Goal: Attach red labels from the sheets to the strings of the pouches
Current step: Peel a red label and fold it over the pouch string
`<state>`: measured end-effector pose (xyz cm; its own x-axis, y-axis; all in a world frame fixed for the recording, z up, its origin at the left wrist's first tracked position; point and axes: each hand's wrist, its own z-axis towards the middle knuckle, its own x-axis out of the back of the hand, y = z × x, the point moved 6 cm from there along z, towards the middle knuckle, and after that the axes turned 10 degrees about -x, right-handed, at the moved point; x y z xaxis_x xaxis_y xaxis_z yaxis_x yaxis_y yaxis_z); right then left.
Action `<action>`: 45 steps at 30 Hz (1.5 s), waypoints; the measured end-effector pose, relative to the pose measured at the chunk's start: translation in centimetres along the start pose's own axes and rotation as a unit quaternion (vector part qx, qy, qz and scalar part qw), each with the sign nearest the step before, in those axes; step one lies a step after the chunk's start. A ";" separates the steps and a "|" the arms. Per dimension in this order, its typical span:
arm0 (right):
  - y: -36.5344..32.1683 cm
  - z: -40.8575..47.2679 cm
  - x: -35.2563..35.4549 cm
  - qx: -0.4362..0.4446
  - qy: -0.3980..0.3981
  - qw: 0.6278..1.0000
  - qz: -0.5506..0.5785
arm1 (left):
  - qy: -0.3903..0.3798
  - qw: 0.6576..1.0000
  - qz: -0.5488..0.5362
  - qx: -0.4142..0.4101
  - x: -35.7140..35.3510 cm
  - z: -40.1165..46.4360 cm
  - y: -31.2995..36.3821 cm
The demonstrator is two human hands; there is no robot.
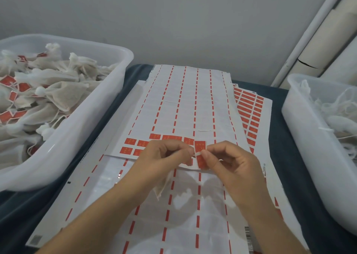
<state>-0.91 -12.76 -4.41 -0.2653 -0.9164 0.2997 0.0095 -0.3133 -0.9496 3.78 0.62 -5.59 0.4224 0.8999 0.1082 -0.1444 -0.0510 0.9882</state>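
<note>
A red label (201, 147) stands between my two hands over the sheets, with a thin white string crossing its middle. My left hand (164, 159) pinches the string at the label's left edge, and a pale mesh pouch (164, 184) hangs below that hand. My right hand (229, 163) pinches the label's right side with thumb and forefinger. Beneath lies a mostly peeled label sheet (185, 103) with a few red labels (143, 143) left in its near rows.
A white bin (92, 107) at left holds several pouches with red labels on them. Another white bin (301, 118) at right holds unlabelled pouches and loose strings. A full red label sheet (251, 111) peeks out at right. A dark blue cloth (108, 118) covers the table.
</note>
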 end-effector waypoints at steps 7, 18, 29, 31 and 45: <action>-0.5 0.1 0.3 0.012 0.013 1.000 -0.014 | 0.024 0.999 -0.024 -0.001 0.4 0.2 0.1; 0.5 0.6 1.0 -0.087 -0.061 0.993 0.047 | -0.005 0.999 -0.047 0.023 0.2 0.1 0.1; 0.1 0.3 0.8 -0.061 -0.018 0.997 0.049 | -0.029 1.000 -0.007 0.004 0.0 0.3 -0.5; 0.0 0.4 0.6 -0.068 -0.038 0.995 0.059 | -0.024 1.000 -0.017 -0.003 0.1 0.3 -0.5; 0.8 0.4 0.9 -0.122 -0.012 0.988 0.090 | 0.071 0.960 0.210 -0.172 -0.2 -0.4 1.5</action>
<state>-0.80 -13.95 -4.83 -0.2566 -0.9586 0.1237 -0.1792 -0.0786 -0.9807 3.15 0.55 -4.13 0.1394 0.8826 0.4490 -0.5731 -0.2978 0.7635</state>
